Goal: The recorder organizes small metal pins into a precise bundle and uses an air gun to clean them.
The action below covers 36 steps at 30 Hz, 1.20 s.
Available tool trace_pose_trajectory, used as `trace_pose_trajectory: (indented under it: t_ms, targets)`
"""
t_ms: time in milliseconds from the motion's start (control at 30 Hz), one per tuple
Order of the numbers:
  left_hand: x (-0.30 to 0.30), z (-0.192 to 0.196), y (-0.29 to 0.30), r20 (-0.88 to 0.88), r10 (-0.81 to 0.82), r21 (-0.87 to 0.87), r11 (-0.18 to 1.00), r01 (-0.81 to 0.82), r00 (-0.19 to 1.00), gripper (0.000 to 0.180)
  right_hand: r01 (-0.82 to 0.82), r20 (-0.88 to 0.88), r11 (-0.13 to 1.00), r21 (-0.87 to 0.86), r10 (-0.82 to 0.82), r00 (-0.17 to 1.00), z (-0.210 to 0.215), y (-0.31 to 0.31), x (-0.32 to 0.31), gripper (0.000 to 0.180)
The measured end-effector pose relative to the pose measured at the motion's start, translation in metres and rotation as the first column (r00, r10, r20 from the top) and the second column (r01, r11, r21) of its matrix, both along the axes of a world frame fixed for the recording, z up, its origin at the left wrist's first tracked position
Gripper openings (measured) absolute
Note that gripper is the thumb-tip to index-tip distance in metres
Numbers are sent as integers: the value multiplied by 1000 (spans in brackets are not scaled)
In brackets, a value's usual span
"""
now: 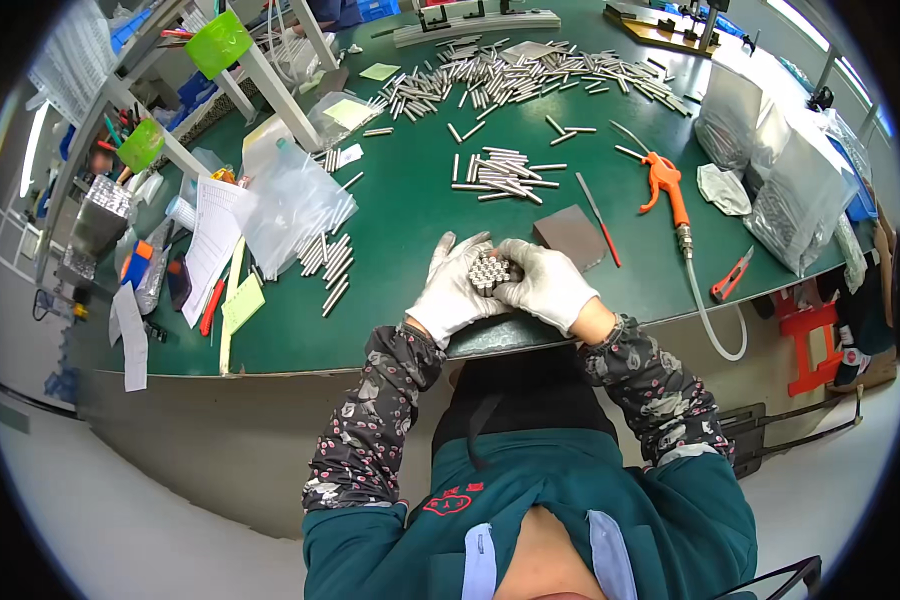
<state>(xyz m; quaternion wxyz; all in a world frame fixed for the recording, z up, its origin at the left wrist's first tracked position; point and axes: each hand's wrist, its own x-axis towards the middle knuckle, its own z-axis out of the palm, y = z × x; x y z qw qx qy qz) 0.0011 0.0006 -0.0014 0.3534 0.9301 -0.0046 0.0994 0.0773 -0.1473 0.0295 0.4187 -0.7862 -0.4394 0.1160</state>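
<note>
Near the front edge of the green table, a bundle of metal pins [490,272] stands on end, showing its round tops. My left hand [454,287], in a white glove, wraps the bundle's left side. From the right, my right hand [548,284], gloved too, closes round the same bundle. Just beyond my hands lies a loose group of metal pins [505,175]. A brown-grey square sheet [570,238], which looks like sandpaper, is beside my right hand. Past it rests a thin file [598,218] with a red handle.
A large heap of metal pins [530,75] spreads over the far table. To the right lie an orange air gun [664,185] with its hose, a red cutter knife [732,274] and filled plastic bags [795,205]. Plastic bags [295,200], papers [210,235] and more pins [338,272] cover the left.
</note>
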Motion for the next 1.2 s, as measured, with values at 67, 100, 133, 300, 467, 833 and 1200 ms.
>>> trace_pose_trajectory:
  t_ms: [67,100,133,300,467,833,1200]
  targets:
    - [2,-4,3,-4,-1,19,1000,1,1000,68,-1,-12,1000,3,1,1000,-1,1,0,42]
    - [2,-6,4,-11,0,35,999,1,1000,68,-4,-26,1000,4,4,1000,-1,2,0,42]
    - [2,-3,3,-12,-2,35,999,3,1000,68,-2,-26,1000,4,2,1000,-1,1,1,42]
    - [-2,-2,0,78,2,84,996,-9,997,71,-17,-181,998,68,29,983,-4,-3,0,43]
    - [-2,-4,0,36,-23,-49,999,24,999,72,19,-179,995,100,-1,984,-9,-2,0,43]
    - [3,-14,1,-60,-132,-434,896,93,989,54,15,-47,987,161,-8,999,-13,-1,-3,49]
    - [3,-15,2,-25,-73,-143,987,69,997,48,82,-148,984,157,-59,987,-10,0,-4,40]
